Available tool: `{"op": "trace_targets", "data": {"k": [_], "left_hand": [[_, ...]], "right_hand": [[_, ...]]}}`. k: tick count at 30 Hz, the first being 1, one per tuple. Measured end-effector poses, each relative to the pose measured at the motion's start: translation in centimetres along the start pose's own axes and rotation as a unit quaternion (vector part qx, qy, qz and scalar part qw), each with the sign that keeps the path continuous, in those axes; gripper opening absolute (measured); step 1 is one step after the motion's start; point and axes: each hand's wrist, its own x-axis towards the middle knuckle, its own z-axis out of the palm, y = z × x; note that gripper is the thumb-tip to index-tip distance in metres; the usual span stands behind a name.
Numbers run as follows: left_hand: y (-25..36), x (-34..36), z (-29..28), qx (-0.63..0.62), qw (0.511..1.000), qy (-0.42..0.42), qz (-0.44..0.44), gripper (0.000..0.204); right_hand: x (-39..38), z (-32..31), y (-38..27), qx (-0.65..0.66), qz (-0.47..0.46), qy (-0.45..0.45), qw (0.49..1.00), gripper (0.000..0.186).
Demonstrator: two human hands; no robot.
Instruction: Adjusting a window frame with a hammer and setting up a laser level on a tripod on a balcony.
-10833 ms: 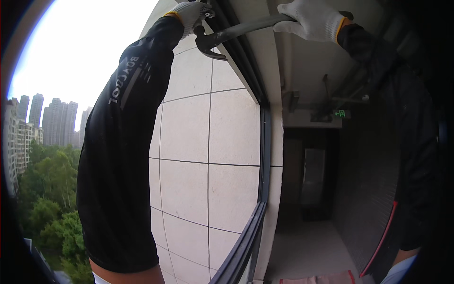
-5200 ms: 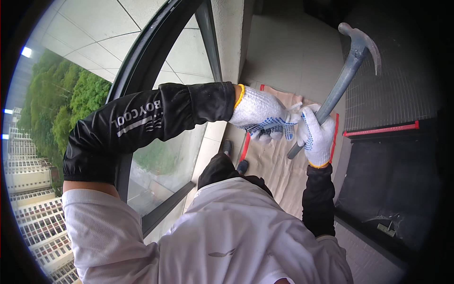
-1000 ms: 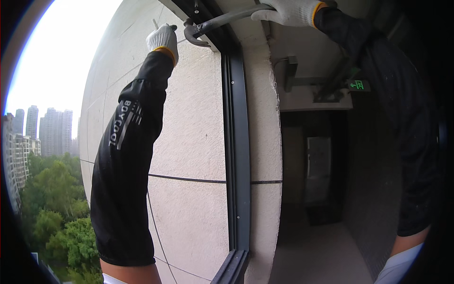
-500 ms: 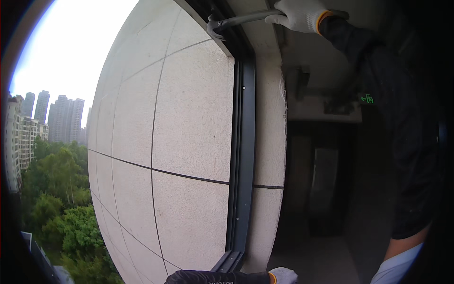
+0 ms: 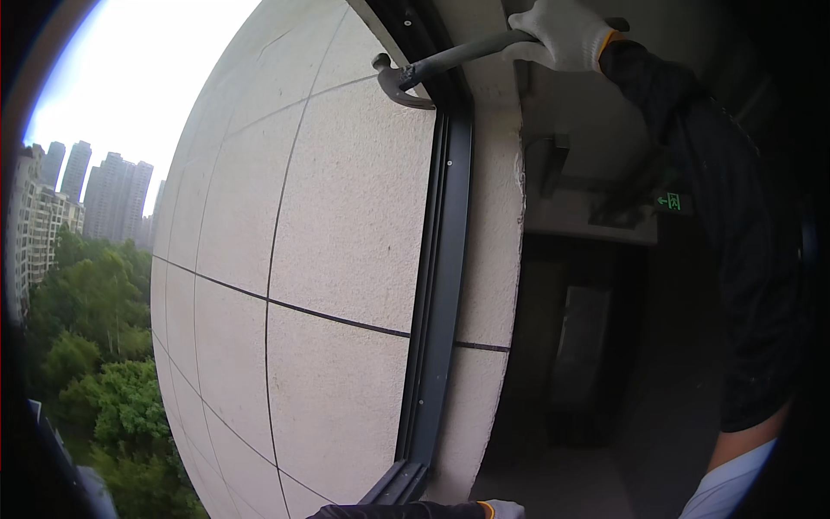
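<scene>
A claw hammer [image 5: 467,56] with a grey handle is held in my right hand [image 5: 562,35], in a white knit glove, at the upper right. The fingers wrap round its handle. Its metal head [image 5: 399,85] is over the outer side of the dark metal window frame [image 5: 441,259], near the upper corner. The curved claw points at the frame; whether it touches cannot be made out. The round striking face points up and left. At the lower edge my left hand [image 5: 503,509], also gloved, shows only in part beside the sill's end of the frame, its fingers hidden.
A pale textured outer wall [image 5: 337,225] with dark joints stands left of the frame. Far below are trees [image 5: 104,320], with tall buildings [image 5: 117,195] behind. Inside, on the right, is a dim corridor with a green lit sign [image 5: 668,202].
The hammer head has swung down and turned, so its claw now lies by the frame's upper corner. My right hand keeps its grip. The view has shifted slightly, and my left hand shows less.
</scene>
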Motion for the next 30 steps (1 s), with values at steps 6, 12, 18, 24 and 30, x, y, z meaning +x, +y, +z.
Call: {"op": "trace_targets", "data": {"k": [6,12,18,24,30], "left_hand": [[-1.2,0.8,1.8,0.023,0.999,0.022,0.023,0.063],[-3.0,2.6,4.0,-0.018,0.997,0.024,0.065,0.061],[1.1,-0.4,0.0,0.002,1.0,-0.02,0.019,0.059],[0.6,-0.7,0.4,0.009,1.0,-0.01,0.0,0.056],[0.5,-0.3,0.8,0.021,0.999,-0.028,0.004,0.056]], "right_hand": [[1.0,0.7,-1.2,0.022,0.1,-0.028,0.994,0.062],[0.8,1.1,0.2,0.009,0.132,-0.065,0.989,0.062],[-0.1,1.1,-0.9,-0.003,-0.002,-0.036,0.999,0.061],[1.4,0.9,-1.8,0.039,0.145,0.004,0.989,0.06],[1.4,1.1,0.3,0.006,0.137,-0.04,0.99,0.063]]}}
